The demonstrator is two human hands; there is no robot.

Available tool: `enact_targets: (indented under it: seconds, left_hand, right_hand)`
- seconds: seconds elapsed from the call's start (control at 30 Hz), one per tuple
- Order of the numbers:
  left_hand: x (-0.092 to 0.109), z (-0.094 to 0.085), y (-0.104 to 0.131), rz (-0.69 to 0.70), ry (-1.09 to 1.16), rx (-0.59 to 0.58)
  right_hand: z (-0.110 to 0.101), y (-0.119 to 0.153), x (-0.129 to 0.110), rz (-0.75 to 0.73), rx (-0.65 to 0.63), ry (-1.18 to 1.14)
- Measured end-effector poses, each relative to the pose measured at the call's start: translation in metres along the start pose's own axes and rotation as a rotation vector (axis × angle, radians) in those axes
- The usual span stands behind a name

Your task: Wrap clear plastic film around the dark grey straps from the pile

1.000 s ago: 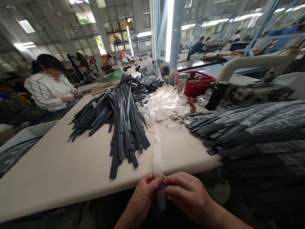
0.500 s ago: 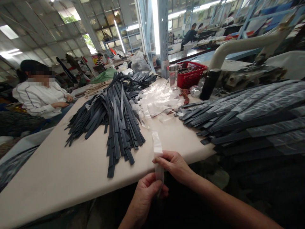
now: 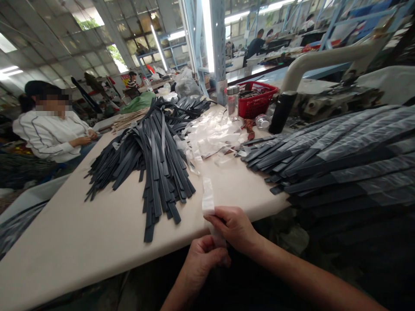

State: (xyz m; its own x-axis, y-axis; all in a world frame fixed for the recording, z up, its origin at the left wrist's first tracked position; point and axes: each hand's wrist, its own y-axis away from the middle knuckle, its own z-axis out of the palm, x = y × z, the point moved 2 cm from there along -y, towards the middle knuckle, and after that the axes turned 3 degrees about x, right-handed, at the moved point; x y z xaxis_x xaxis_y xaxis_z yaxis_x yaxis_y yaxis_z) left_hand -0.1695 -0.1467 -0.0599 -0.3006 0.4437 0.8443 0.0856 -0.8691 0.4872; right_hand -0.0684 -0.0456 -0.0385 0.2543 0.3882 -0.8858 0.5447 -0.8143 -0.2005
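Observation:
A narrow, whitish translucent plastic strip runs from the table's front edge back toward a heap of similar plastic strips. Pinched on it at the table edge is my right hand, thumb against fingers. Lower and slightly left, my left hand is closed around the strip's near end, which its fingers partly hide. To the left of the strip lies a fanned pile of dark grey flat straps. More dark straps, with clear plastic around them, are stacked on the right.
The beige table stretches left. At its back stand a glass jar and a red basket. A machine with a thick pale arm is at the right rear. A person in white sits at the far left.
Both hands still grip the strip. My right hand has shifted slightly, and the strip now bends more sharply at its fingers. The whole view has shifted a little.

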Motion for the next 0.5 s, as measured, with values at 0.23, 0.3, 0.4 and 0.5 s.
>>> enact_targets:
  seconds: [0.23, 0.3, 0.4, 0.5]
  left_hand:
    - [0.008, 0.0, 0.001, 0.041, -0.148, -0.055]
    - [0.009, 0.0, 0.0, 0.111, -0.25, -0.06]
    - [0.011, 0.001, 0.001, 0.197, -0.428, -0.018]
    - [0.012, -0.001, 0.003, 0.229, -0.525, 0.035]
  right_hand:
    - [-0.005, 0.002, 0.001, -0.032, 0.018, 0.036]
    - [-0.006, 0.002, 0.0, -0.021, 0.022, 0.013]
    - [-0.007, 0.002, -0.002, 0.014, 0.022, -0.06]
    - [-0.008, 0.003, -0.005, 0.093, 0.016, -0.195]
